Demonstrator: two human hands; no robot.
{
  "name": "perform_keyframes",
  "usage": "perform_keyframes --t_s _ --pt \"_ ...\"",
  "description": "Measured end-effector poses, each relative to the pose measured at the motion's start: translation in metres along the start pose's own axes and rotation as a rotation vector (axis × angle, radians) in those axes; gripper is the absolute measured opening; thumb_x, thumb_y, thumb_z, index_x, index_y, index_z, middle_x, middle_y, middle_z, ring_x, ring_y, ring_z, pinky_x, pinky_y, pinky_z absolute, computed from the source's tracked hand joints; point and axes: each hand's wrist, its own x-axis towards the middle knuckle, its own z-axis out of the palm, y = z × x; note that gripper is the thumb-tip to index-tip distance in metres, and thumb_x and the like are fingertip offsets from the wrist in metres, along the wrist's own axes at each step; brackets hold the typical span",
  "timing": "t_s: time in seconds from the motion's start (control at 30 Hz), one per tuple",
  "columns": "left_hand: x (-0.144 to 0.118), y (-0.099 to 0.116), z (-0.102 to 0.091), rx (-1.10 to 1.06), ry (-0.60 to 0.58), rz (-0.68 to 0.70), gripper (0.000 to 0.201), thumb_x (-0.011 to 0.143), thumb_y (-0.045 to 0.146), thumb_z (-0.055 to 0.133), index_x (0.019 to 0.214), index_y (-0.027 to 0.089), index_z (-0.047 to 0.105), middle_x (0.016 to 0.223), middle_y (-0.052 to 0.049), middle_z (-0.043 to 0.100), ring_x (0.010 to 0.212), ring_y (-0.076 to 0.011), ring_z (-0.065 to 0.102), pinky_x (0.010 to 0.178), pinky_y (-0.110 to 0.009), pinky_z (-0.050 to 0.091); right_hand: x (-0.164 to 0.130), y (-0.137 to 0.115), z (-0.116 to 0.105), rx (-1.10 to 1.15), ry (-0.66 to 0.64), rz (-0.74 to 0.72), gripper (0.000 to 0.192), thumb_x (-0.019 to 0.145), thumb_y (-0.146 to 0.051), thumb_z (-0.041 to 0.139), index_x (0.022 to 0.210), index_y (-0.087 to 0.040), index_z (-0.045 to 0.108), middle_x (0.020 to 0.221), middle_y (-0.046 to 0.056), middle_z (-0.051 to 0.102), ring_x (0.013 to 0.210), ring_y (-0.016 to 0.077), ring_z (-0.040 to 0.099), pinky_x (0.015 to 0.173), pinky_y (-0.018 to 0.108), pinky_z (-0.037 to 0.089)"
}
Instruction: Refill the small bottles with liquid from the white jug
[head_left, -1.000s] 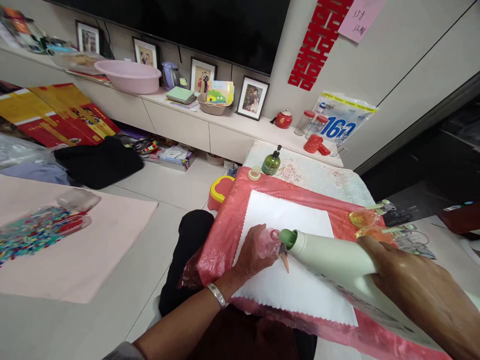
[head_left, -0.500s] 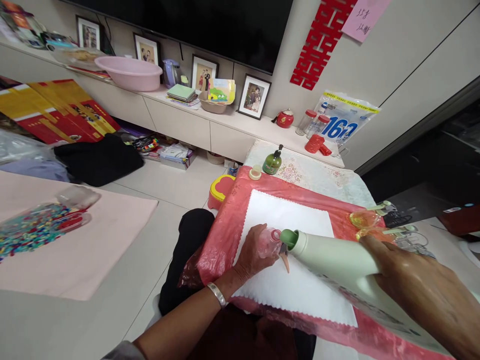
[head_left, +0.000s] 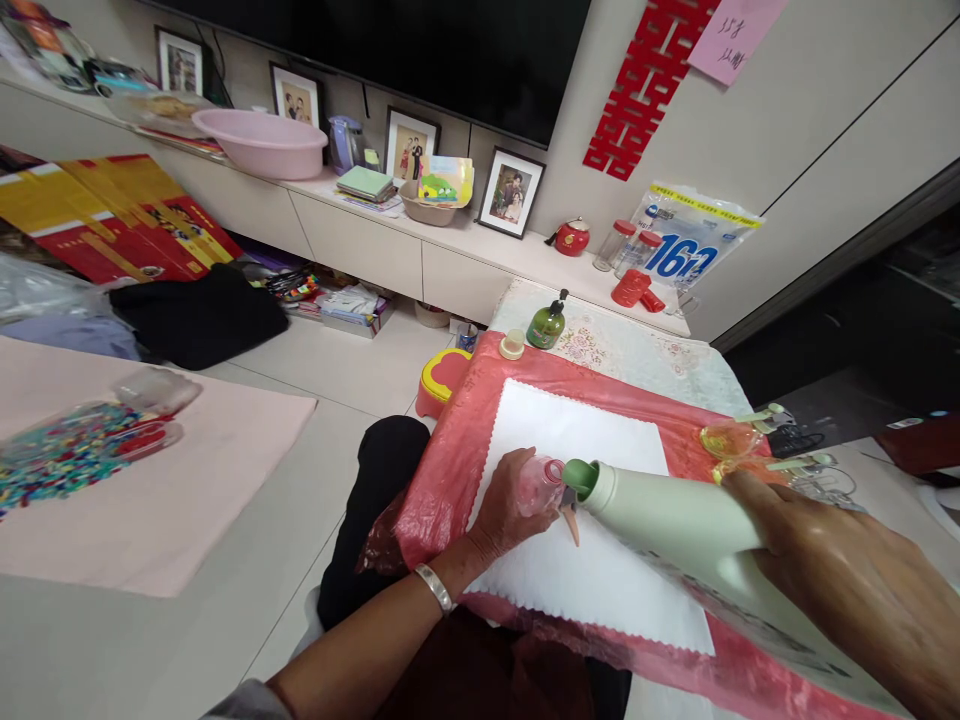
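Observation:
My left hand (head_left: 504, 505) grips a small clear pink bottle (head_left: 538, 482) that stands on a white cloth (head_left: 585, 440). My right hand (head_left: 847, 585) holds a large pale green bottle (head_left: 675, 525), tipped sideways so its green spout (head_left: 579, 477) meets the small bottle's mouth. A small brownish funnel-like tip (head_left: 571, 520) shows just below the spout. The white cloth lies on a red plastic sheet (head_left: 457, 440) over the table.
A green pump bottle (head_left: 545, 323) and a small lid (head_left: 512, 345) stand at the table's far edge. Clear dishes with clips (head_left: 739, 438) lie at the right. A yellow and red stool (head_left: 441, 380) sits on the floor. A pink mat with coloured beads (head_left: 75, 455) is at left.
Nothing has visibly changed with the hands or bottles; only the view has shifted slightly.

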Motion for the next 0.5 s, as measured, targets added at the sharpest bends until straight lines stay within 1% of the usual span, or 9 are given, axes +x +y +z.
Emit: perform_keyframes --t_s 0.1,0.23,0.43,0.5 --pt "0.0004 0.0027 -0.0025 -0.009 -0.012 0.001 0.072 0.074 0.039 0.078 0.135 0.021 0.044 0.126 -0.014 0.058 0.122 -0.0338 0.062 0.102 -0.053 0.057 -0.0005 0.0006 -0.0011 0.01 0.0 0.002 0.019 0.09 -0.012 0.043 0.098 -0.028 0.05 0.082 0.001 0.064 0.074 0.0243 0.065 0.062 0.034 0.034" --pt "0.0007 0.0043 -0.0034 -0.009 -0.026 -0.02 0.074 0.073 0.038 0.079 0.135 0.022 0.043 0.128 -0.014 0.057 0.122 -0.0341 0.062 0.102 -0.054 0.057 0.0008 0.0023 0.0008 0.029 0.017 0.0 0.021 0.09 -0.012 0.043 0.101 -0.028 0.05 0.092 0.002 0.067 0.078 0.0253 0.066 0.065 0.035 0.037" --pt "0.001 0.0033 -0.0017 -0.004 -0.017 -0.039 0.075 0.071 0.039 0.08 0.134 0.022 0.044 0.128 -0.014 0.058 0.121 -0.034 0.063 0.103 -0.053 0.057 0.0031 -0.0025 -0.0032 0.0 -0.018 0.006 0.019 0.089 -0.012 0.047 0.099 -0.028 0.049 0.087 0.0 0.066 0.077 0.0255 0.065 0.065 0.035 0.036" --pt "0.001 0.0037 -0.0025 -0.005 -0.022 -0.039 0.076 0.071 0.04 0.081 0.135 0.022 0.044 0.128 -0.014 0.059 0.121 -0.0344 0.063 0.102 -0.053 0.058 0.0018 -0.0024 -0.0048 0.003 -0.011 0.001 0.017 0.089 -0.013 0.048 0.098 -0.028 0.05 0.086 0.0 0.066 0.076 0.0254 0.065 0.064 0.034 0.036"
